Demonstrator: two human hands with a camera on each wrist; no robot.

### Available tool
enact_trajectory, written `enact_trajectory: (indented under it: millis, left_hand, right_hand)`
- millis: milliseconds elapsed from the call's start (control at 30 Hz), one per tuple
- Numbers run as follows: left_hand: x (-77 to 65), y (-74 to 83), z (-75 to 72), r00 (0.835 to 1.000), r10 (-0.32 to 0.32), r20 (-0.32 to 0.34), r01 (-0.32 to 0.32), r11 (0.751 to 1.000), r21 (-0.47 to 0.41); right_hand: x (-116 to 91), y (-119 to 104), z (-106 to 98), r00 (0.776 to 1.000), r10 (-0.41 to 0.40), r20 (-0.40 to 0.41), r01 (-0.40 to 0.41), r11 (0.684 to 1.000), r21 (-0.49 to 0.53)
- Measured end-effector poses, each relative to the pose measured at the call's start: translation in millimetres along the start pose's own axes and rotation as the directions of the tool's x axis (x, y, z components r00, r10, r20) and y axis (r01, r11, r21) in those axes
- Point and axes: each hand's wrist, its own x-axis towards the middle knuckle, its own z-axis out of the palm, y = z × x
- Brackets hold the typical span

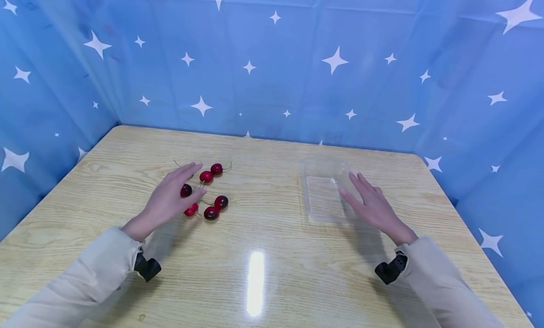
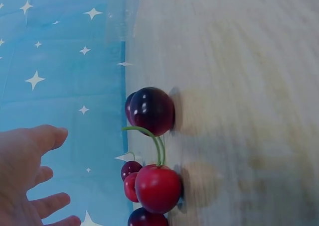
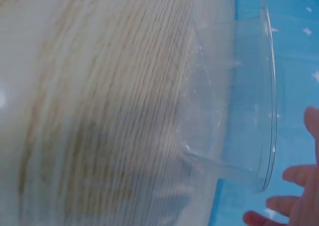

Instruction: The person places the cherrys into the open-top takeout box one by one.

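Observation:
Several dark red cherries (image 1: 211, 212) with green stems lie on the left part of the table, some of them in touching pairs. Over them hovers my left hand (image 1: 172, 195), fingers spread and holding nothing; it partly hides the nearest ones in the head view. The left wrist view shows a bright red cherry (image 2: 158, 188) and a darker cherry (image 2: 152, 110) beside the spread fingers. At the right stands a clear plastic container (image 1: 325, 219), its top open. My right hand (image 1: 374, 207) is held at its right side, thumb and fingers apart, with nothing in the grasp.
The wooden table (image 1: 272, 238) reaches back to a blue curtain (image 1: 272, 73) with white stars, which also hangs along both sides. Dark wrist cameras are strapped below both sleeves. A bright light reflection lies on the table's front middle.

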Motion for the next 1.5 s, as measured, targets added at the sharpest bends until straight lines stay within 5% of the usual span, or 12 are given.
enact_trajectory:
  millis: [267,700,933,1333,1500]
  left_hand:
    - [-8.9,-2.2,-0.8,0.998,0.047,-0.049,-0.052,0.993,-0.102]
    - [-20.5,-4.8,1.9,0.997,-0.007,-0.071,-0.005,0.987,-0.164]
    - [-25.7,-6.6,7.4,0.999,-0.034,-0.024,0.029,0.981,-0.19]
    - [-32.8,-7.9,17.4,0.999,-0.035,-0.011,0.031,0.969,-0.245]
    - [-35.7,-9.1,21.4,0.998,-0.054,0.019,0.057,0.959,-0.277]
  right_hand:
    - [-13,9,4,1.0,-0.029,0.001,0.029,0.983,0.182]
    - [-24,20,8,0.991,0.119,-0.058,-0.087,0.914,0.396]
    - [-26,21,8,0.988,0.148,-0.036,-0.103,0.823,0.558]
    - [-28,24,11,0.98,0.2,0.012,-0.158,0.735,0.66]
    - [-28,24,10,0.977,0.213,0.03,-0.179,0.726,0.664]
